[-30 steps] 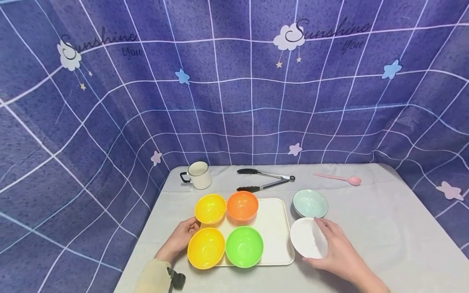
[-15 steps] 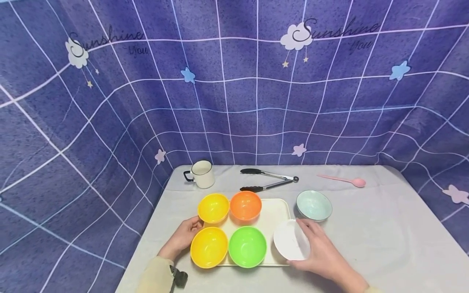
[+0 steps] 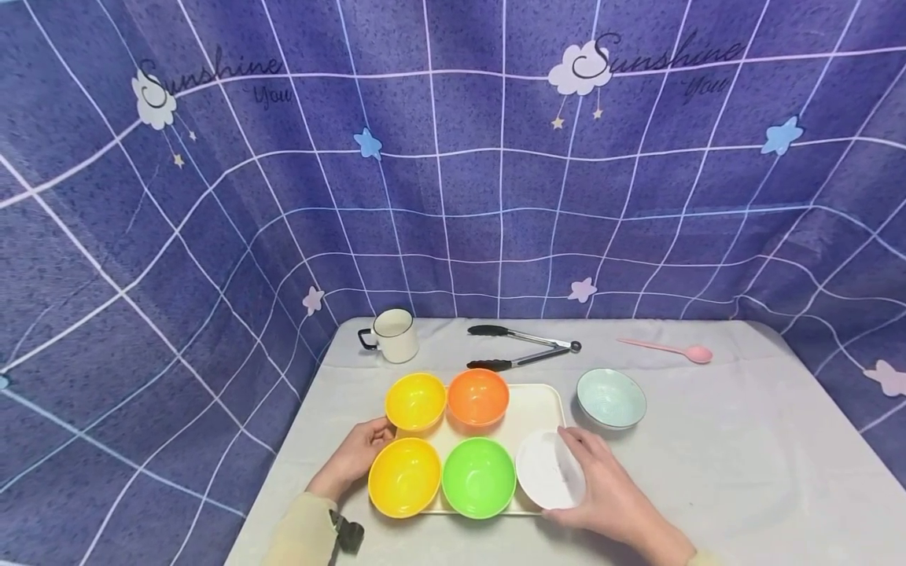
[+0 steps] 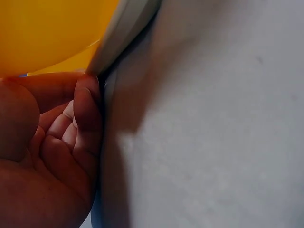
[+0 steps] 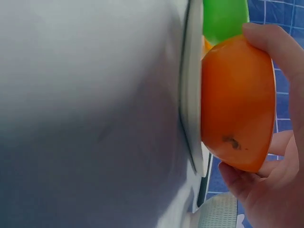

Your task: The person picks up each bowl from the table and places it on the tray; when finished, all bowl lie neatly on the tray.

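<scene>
My right hand [image 3: 602, 491] grips a bowl [image 3: 548, 472], white inside and orange outside, by its rim at the front right of a white tray [image 3: 527, 405]. In the right wrist view the bowl's orange wall [image 5: 237, 104] shows between thumb and fingers, low against the tray edge. My left hand [image 3: 359, 454] pinches the tray's left edge with curled fingers [image 4: 88, 109], between two yellow bowls [image 3: 416, 402]. An orange bowl [image 3: 478, 398] and a green bowl [image 3: 479, 478] also sit on the tray. The green bowl is right beside the held one.
A pale blue bowl [image 3: 612, 399] stands right of the tray on the grey cloth. Behind lie a white mug [image 3: 396, 336] with a dark handle, black-tipped tongs [image 3: 527, 347] and a pink spoon [image 3: 697, 354]. A patterned blue curtain [image 3: 467, 181] closes off the back.
My right hand has carried the white-and-orange bowl leftward from the tray's right edge to beside the green bowl. The left hand stays at the tray's edge. The head view has shifted slightly.
</scene>
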Available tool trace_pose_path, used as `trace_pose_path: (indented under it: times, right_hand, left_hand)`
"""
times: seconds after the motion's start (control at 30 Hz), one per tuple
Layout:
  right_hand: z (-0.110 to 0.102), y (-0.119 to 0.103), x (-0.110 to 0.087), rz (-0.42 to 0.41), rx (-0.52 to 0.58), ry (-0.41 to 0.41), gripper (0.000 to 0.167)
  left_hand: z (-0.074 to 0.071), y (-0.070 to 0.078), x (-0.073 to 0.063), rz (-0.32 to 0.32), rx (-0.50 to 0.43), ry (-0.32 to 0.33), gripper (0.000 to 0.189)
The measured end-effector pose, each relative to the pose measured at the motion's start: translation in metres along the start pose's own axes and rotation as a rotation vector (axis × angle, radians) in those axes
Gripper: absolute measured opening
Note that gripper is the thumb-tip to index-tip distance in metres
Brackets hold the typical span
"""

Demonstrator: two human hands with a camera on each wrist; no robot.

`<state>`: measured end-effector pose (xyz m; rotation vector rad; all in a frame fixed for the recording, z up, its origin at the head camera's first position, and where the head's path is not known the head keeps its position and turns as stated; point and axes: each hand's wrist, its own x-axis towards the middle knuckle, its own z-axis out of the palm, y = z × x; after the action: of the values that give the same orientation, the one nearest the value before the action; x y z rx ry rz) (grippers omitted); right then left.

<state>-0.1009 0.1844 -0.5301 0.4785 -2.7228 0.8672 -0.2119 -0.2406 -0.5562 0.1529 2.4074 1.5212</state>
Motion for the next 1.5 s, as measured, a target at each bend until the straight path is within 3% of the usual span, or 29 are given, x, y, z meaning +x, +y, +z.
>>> trace_pose_path:
  times: [0.37,0.63,1.03,1.23,1.5]
  right_hand:
    - [0.005,0.005,-0.002,-0.041,0.018,0.009,0.122]
    - [-0.008,0.009,0.007,-0.027,0.055,0.0,0.12]
    - [-0.06,0.067,0.056,0.059,-0.056,0.008,0.121]
    - [-0.066,0.091,0.066,0.057,-0.126,-0.031,0.122]
    - [-0.063,0.106,0.069,0.063,-0.107,-0.052,0.12]
  left_hand:
    - [-0.002,-0.003,0.001,0.005,-0.03,0.013,0.01]
    - [-0.002,-0.005,0.001,-0.022,-0.026,0.024,0.012]
    - [-0.003,-0.003,-0.002,-0.014,-0.023,-0.007,0.01]
    - [-0.001,-0.004,0.001,-0.026,-0.015,-0.009,0.014]
    - [-0.002,-0.005,0.003,-0.04,-0.005,-0.016,0.012]
